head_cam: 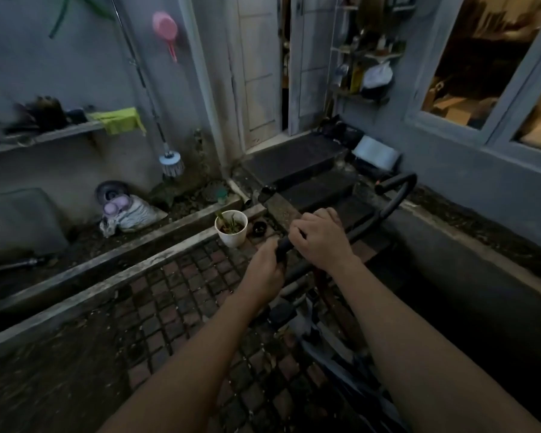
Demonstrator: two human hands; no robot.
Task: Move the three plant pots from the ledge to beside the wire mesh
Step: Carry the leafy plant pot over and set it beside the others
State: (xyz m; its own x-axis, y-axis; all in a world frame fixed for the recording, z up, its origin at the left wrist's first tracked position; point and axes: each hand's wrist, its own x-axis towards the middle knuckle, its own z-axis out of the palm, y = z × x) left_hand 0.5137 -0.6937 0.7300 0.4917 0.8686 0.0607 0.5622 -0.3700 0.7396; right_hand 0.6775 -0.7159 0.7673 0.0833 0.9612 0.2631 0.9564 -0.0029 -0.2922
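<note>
A white plant pot (231, 228) with a small green plant stands on the brick paving beside the concrete kerb (113, 273). A small dark pot (259, 228) sits just right of it. My left hand (267, 270) grips the end of a black curved handlebar (394, 195). My right hand (317, 242) grips the same bar a little further along. The bar belongs to a folded stroller-like frame (322, 323) below my arms. No wire mesh is visible.
Dark steps (297, 164) lead up to a door. A wall shelf (44, 135) holds a green cloth (119, 120) on the left. A brush (171, 162) and sneakers (128, 212) lie by the wall. A low concrete wall (469, 245) runs along the right.
</note>
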